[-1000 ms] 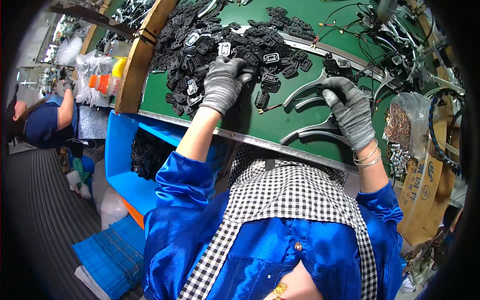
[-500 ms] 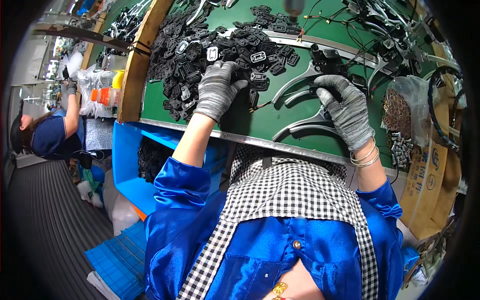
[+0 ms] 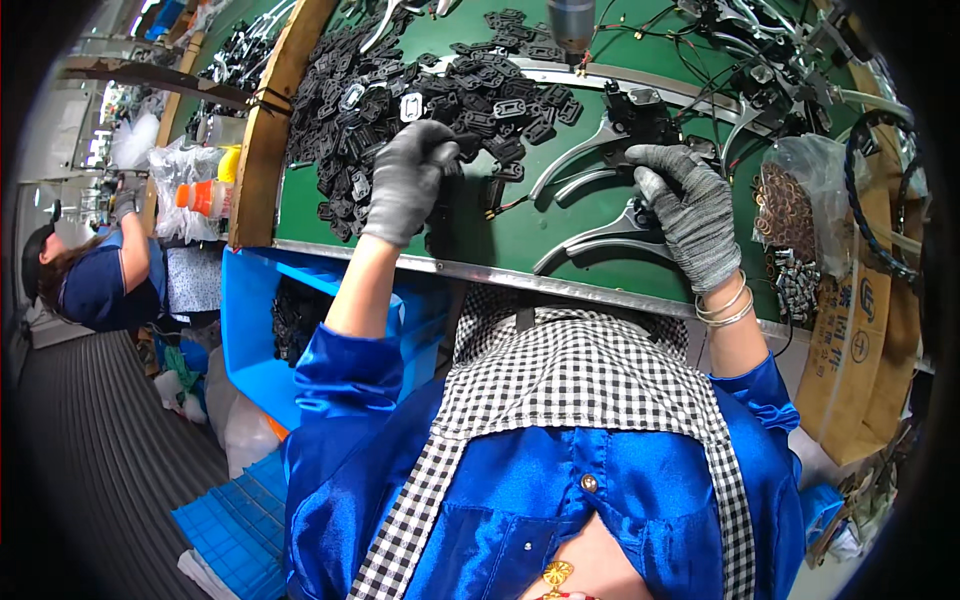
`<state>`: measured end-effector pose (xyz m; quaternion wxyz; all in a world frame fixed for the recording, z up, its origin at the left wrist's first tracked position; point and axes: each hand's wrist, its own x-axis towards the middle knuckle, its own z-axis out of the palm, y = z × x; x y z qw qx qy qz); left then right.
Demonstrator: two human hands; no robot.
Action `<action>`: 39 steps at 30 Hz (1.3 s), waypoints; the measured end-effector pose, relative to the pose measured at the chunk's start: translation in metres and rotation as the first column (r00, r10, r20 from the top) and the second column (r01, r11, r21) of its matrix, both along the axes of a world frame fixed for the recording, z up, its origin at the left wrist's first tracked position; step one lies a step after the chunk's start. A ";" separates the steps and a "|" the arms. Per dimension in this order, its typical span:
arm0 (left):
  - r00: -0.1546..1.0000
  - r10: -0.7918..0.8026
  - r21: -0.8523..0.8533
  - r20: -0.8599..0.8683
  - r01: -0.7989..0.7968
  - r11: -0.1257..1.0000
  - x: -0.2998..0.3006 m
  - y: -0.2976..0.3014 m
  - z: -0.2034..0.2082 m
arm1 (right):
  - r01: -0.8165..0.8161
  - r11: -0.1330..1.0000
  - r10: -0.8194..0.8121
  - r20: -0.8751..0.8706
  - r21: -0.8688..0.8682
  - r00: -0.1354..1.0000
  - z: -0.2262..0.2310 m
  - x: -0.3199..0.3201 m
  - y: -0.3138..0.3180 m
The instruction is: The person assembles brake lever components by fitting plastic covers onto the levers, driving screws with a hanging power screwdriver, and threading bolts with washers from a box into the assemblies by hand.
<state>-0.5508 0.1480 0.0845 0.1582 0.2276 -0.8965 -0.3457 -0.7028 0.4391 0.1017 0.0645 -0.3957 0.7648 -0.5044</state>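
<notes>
My left hand [image 3: 407,185], in a grey knit glove and smeared by motion, is over the near edge of a heap of small black plastic plates [image 3: 345,115]. Its fingers are curled in toward the thumb; whatever is between them blends with the dark plates behind. My right hand [image 3: 690,215], gloved too, is bent in a pinch beside a silver brake lever with a black housing [image 3: 640,115]. What its fingertips grip is too dark to make out. A second silver brake lever [image 3: 600,243] lies nearer me, partly beneath that hand.
A metal tool tip [image 3: 571,22] hangs over the far side of the green table. More levers with wires [image 3: 765,85] lie at the far right, near a bag of copper-coloured rings [image 3: 785,205] and small metal parts [image 3: 797,288]. A wooden rail [image 3: 265,140] borders the left; beyond it another person [image 3: 105,270] works.
My left hand has shifted slightly left, its fingers curling in more. My right hand stays by the levers almost unmoved. The whole view has shifted a little.
</notes>
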 end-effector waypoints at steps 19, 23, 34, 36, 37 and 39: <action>0.970 -0.058 0.967 -0.238 0.242 0.079 -0.094 0.149 0.024 | 0.239 0.958 -0.121 0.538 -0.156 0.835 0.023 -0.018 0.022; 0.976 -0.091 0.976 -0.196 0.185 -0.116 -0.098 0.153 0.022 | 0.274 0.959 -0.181 0.599 -0.068 0.780 0.030 -0.022 0.023; 0.983 -0.007 0.970 -0.183 0.182 0.159 -0.097 0.162 0.018 | 0.270 0.961 -0.189 0.594 -0.050 0.782 0.032 -0.021 0.015; 0.987 -0.002 0.968 -0.162 0.159 0.192 -0.095 0.162 0.016 | 0.311 0.950 -0.217 0.652 -0.029 0.726 0.036 -0.021 0.014; 0.987 0.000 0.969 -0.160 0.157 0.191 -0.095 0.163 0.016 | 0.308 0.951 -0.217 0.653 -0.027 0.726 0.033 -0.020 0.013; 0.982 0.035 0.961 -0.185 0.173 0.216 -0.095 0.166 0.019 | 0.330 0.941 -0.232 0.574 -0.072 0.785 0.026 -0.020 0.010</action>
